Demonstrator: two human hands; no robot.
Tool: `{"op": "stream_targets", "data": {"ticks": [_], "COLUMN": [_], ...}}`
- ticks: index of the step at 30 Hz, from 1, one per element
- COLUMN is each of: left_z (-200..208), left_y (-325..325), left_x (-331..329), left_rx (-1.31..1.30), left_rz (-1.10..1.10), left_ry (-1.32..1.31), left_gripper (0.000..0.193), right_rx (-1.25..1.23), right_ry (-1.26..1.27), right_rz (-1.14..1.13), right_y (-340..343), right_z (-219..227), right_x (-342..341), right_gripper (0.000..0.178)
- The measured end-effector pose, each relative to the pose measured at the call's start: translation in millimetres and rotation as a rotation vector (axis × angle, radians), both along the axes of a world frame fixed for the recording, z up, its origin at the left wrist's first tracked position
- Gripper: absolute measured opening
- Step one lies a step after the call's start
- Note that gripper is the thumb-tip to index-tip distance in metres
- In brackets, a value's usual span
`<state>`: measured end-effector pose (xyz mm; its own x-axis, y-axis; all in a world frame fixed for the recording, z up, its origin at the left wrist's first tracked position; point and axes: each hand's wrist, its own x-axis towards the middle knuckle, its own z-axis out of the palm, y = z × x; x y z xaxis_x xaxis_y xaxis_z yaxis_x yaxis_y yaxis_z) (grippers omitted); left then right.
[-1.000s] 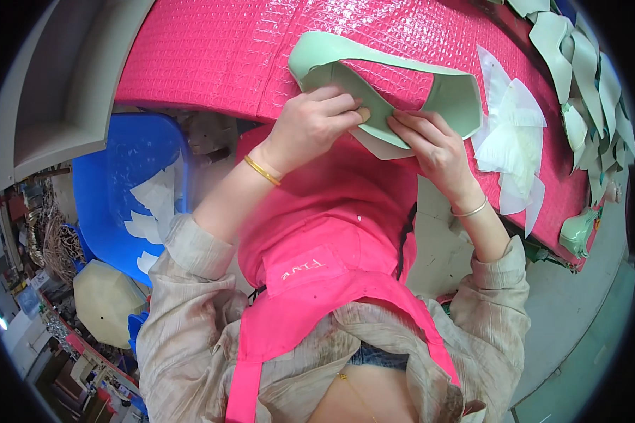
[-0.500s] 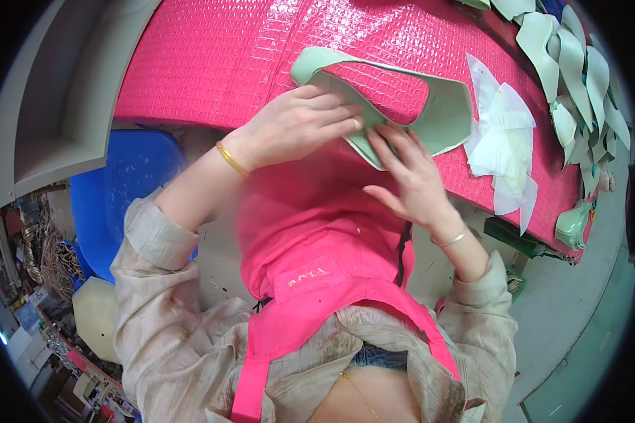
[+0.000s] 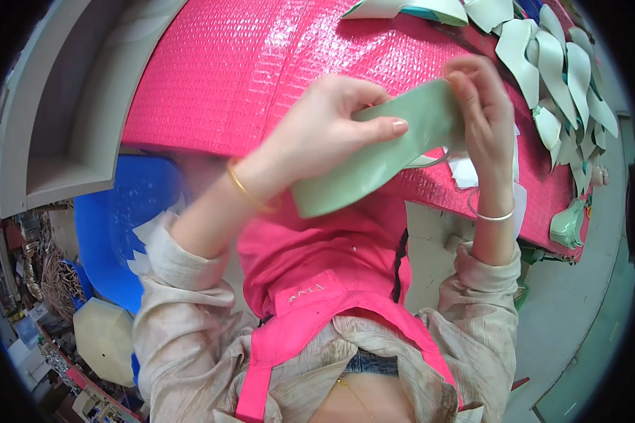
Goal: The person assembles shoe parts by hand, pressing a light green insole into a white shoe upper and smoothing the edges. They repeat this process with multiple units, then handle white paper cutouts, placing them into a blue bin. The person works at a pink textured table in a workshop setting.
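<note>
A pale green shoe upper [image 3: 363,166] is up off the table in front of me, its smooth side showing. My left hand [image 3: 335,116] is closed on its far left edge, thumb lying across the outer face and fingers tucked behind. At the other end, my right hand [image 3: 481,106] pinches the upper near its right edge, with some motion blur on the fingers. Part of the loop's thin edge shows below, between the two hands. White translucent sheets [image 3: 466,171] lie on the table, partly hidden behind my right wrist.
A pink textured cover [image 3: 212,77] spans the table. Several pale green uppers [image 3: 518,60] are heaped along its right side, with another green piece [image 3: 568,224] at the near right corner. On the left stand a grey bin [image 3: 67,106] and a blue chair [image 3: 123,225].
Both hands have lifted the shoe upper off the table and turned it over. My right hand has moved farther away and to the right, and now grips the upper's end.
</note>
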<state>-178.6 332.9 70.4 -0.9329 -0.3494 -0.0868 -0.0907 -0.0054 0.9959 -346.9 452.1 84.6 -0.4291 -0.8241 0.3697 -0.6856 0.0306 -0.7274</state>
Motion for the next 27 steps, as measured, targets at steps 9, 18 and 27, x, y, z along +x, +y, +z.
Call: {"op": "stream_targets", "data": {"ticks": [9,18,27], "left_z": [-59,-38,-53], "left_y": [55,12,-6], "left_x": [14,34,27], "left_rx": [0.802,0.177,0.096], "left_rz": [0.655,0.756,0.742], "left_ry": [0.362,0.300,0.326], "left_gripper": [0.028,0.024,0.028], "right_rx": [0.232,0.348,0.107], "right_ry": [-0.514,-0.333,-0.483], "right_rz": [0.092,0.271,0.333], "right_y": [16,-23,-17], "right_z": [-54,-55,-64], "right_x": [65,85,97], "right_gripper": [0.023,0.026,0.023]}}
